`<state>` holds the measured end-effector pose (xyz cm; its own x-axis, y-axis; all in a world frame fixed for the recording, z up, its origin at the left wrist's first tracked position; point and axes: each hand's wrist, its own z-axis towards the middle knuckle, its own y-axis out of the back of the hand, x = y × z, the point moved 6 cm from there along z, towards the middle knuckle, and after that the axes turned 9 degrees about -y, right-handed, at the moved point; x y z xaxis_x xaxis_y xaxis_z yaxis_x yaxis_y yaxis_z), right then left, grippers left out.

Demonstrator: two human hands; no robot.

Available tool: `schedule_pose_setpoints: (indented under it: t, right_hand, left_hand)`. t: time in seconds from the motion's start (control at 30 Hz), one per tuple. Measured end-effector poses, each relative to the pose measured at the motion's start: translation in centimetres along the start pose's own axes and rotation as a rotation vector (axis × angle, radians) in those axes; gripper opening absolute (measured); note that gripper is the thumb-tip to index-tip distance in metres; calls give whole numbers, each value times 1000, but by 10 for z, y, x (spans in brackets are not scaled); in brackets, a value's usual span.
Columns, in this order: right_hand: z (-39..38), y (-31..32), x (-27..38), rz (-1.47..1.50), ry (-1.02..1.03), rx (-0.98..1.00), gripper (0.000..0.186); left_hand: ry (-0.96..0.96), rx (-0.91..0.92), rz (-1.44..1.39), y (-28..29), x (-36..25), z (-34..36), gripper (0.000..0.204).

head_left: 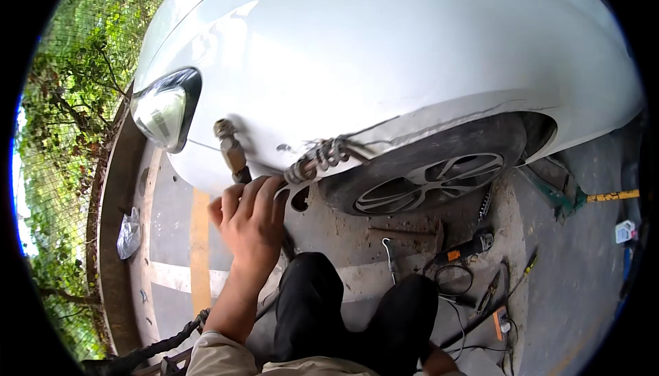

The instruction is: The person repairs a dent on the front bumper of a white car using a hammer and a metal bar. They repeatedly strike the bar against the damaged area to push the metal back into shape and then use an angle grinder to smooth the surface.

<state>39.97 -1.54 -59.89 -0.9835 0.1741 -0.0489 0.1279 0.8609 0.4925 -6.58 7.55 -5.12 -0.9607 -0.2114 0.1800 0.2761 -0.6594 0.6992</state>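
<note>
My left hand (252, 211) is raised against the front of a white car (329, 39), fingers wrapped round a metal tool. One arm of the tool ends in a brass-coloured fitting (230, 148); another carries a thick coil (328, 155) that reaches to the scuffed fender edge above the front wheel (429, 184). The tool's grip is hidden by my fingers, and a dark hose or cable hangs below them. Of my right hand (436, 361), only a bit of skin shows at the lower edge beside my knee; its fingers are hidden.
An angle grinder (470, 247), a hammer (412, 235), pliers (489, 291) and loose cables lie on the ground at the right. A green stand (559, 197) stands behind the wheel. At the left are a plastic bag (128, 233), a kerb (113, 273) and a mesh fence.
</note>
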Motion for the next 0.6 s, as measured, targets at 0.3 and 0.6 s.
schedule_pose_setpoints:
  t: [0.3, 0.6]
  right_hand:
    - [-339, 387, 217, 749, 1186, -1019, 34]
    - [-470, 422, 329, -9, 1497, -1569, 30]
  left_hand:
    - [-91, -210, -250, -15, 4, 9, 19]
    - [-7, -240, -422, -22, 9, 7, 27]
